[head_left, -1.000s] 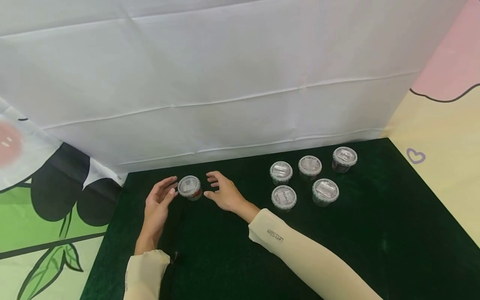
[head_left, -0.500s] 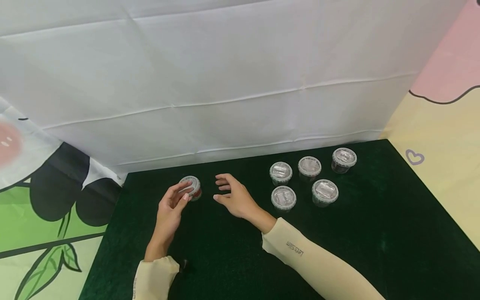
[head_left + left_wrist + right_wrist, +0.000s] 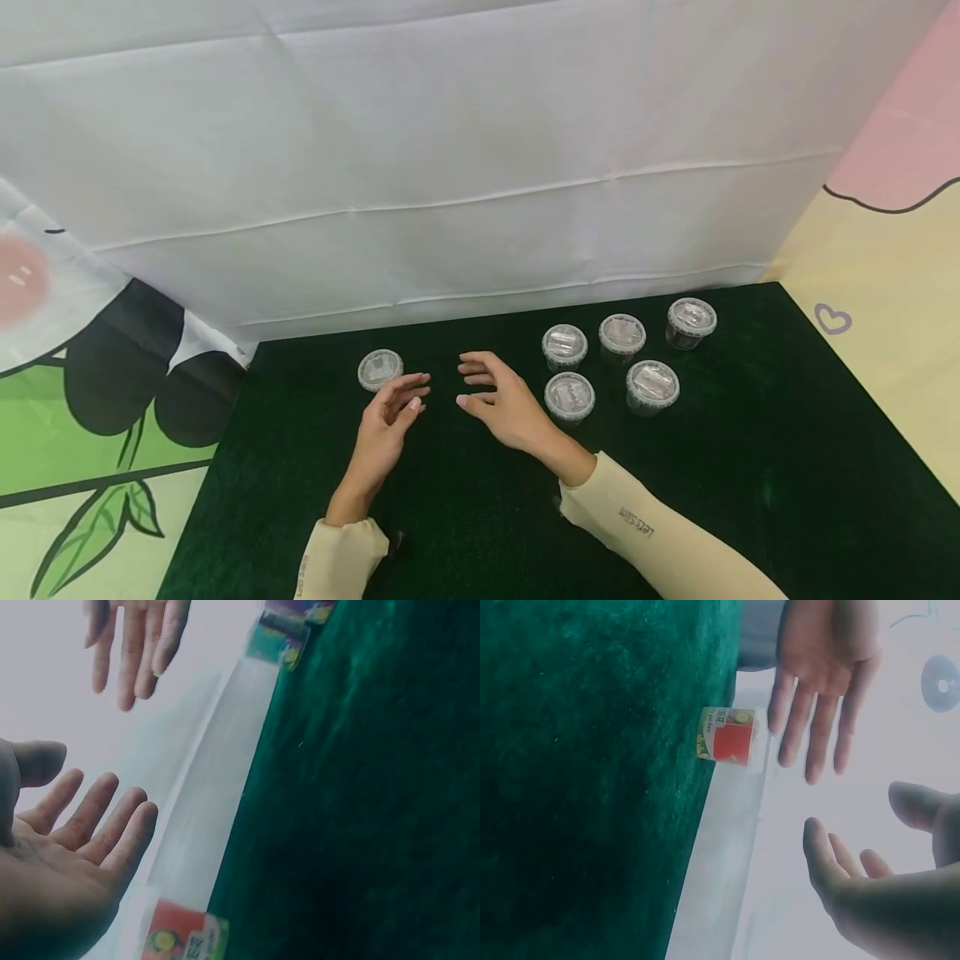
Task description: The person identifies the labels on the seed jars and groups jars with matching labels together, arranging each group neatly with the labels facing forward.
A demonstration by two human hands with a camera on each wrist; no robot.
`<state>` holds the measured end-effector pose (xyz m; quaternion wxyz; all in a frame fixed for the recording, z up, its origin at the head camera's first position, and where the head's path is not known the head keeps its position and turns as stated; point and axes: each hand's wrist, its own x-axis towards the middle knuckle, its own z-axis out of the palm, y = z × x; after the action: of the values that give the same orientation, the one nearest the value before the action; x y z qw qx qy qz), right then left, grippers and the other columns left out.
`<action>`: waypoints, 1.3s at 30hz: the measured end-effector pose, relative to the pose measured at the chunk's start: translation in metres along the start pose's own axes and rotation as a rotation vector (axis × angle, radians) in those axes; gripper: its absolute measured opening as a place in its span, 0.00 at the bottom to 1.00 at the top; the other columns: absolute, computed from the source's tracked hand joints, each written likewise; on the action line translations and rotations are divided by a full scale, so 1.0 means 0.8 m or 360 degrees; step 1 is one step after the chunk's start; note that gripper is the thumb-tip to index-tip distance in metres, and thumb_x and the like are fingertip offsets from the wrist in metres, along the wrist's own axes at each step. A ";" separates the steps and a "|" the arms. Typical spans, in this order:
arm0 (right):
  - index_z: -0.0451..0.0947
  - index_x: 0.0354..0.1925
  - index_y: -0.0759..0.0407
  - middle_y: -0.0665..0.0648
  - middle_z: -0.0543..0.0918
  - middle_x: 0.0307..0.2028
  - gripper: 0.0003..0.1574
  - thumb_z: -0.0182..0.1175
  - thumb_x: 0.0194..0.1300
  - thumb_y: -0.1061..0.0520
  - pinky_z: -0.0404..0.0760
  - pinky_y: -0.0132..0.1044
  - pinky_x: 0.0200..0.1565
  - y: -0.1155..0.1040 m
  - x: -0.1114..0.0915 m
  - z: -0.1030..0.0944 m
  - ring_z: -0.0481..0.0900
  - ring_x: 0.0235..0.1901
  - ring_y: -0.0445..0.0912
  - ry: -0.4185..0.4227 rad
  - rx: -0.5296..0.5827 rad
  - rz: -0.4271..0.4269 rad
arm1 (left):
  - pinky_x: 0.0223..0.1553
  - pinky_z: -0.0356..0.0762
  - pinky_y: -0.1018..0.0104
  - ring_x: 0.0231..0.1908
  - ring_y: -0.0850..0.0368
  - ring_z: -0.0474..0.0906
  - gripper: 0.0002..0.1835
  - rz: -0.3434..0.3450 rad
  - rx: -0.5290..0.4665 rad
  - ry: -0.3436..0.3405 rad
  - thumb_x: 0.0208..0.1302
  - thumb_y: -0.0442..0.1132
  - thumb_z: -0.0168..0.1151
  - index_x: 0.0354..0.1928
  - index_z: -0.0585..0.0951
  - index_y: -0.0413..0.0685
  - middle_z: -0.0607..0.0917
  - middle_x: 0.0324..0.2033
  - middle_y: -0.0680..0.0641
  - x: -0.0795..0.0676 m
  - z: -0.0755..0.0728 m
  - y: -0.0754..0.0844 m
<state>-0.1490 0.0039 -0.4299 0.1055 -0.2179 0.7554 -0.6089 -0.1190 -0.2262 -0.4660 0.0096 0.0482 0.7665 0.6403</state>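
My left hand [image 3: 384, 429] hovers with relaxed, parted fingers just in front of a small round lidded tub [image 3: 379, 369] at the table's back left. In the head view it overlaps the tub's lower side. That tub's label shows red with a fruit picture in the right wrist view [image 3: 731, 736]. Facing it, my right hand [image 3: 510, 404] is held with fingers loosely bent and nothing between them. Its nearest things are two tubs, a front one [image 3: 569, 396] and a back one [image 3: 564, 346]. Both palms face each other across a gap.
More lidded tubs stand to the right: one in the middle back [image 3: 622, 335], one in front [image 3: 652, 385] and one at the far back right [image 3: 691, 321]. A dark green cloth [image 3: 480, 517] covers the table. A white sheet [image 3: 480, 208] hangs behind.
Both hands have moved right, away from the left tub. The left hand has passed from the tub's left side to its front right. The tubs stay in place.
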 end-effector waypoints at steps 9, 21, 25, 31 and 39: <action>0.63 0.75 0.65 0.69 0.73 0.70 0.35 0.62 0.76 0.66 0.80 0.50 0.66 0.000 -0.025 -0.030 0.74 0.69 0.62 0.0016 0.0040 -0.0046 | 0.64 0.76 0.72 0.72 0.38 0.70 0.21 -0.0070 -0.0068 -0.0147 0.84 0.35 0.51 0.73 0.69 0.39 0.72 0.72 0.38 0.000 0.030 -0.006; 0.61 0.76 0.65 0.69 0.71 0.71 0.37 0.62 0.75 0.67 0.78 0.50 0.68 0.013 -0.049 -0.066 0.72 0.70 0.63 0.0075 0.0030 0.0002 | 0.62 0.79 0.67 0.70 0.40 0.73 0.21 -0.0130 -0.0149 -0.0224 0.83 0.34 0.52 0.73 0.69 0.40 0.75 0.70 0.38 0.007 0.057 -0.002; 0.62 0.76 0.66 0.69 0.72 0.71 0.37 0.62 0.74 0.67 0.78 0.51 0.67 0.015 -0.059 -0.074 0.73 0.70 0.64 0.0104 0.0021 0.0020 | 0.64 0.79 0.63 0.69 0.41 0.73 0.23 -0.0133 -0.0151 -0.0262 0.83 0.35 0.52 0.74 0.67 0.38 0.75 0.70 0.39 0.009 0.064 -0.005; 0.62 0.75 0.68 0.71 0.72 0.71 0.38 0.62 0.72 0.69 0.78 0.53 0.67 0.019 -0.073 -0.083 0.73 0.69 0.65 0.0154 0.0006 0.0017 | 0.67 0.77 0.52 0.69 0.42 0.74 0.24 -0.0154 -0.0135 -0.0310 0.82 0.34 0.52 0.74 0.66 0.38 0.75 0.70 0.40 0.011 0.080 -0.006; 0.61 0.74 0.70 0.72 0.72 0.70 0.40 0.63 0.68 0.73 0.79 0.51 0.66 0.024 -0.089 -0.092 0.72 0.69 0.68 0.0215 -0.0028 -0.0020 | 0.66 0.78 0.52 0.68 0.43 0.75 0.24 -0.0154 -0.0106 -0.0350 0.81 0.34 0.54 0.74 0.67 0.40 0.75 0.71 0.40 0.013 0.101 -0.004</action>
<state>-0.1216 0.1040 -0.4381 0.0485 -0.1819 0.7648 -0.6162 -0.1237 -0.1466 -0.4831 0.1262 0.0806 0.7406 0.6551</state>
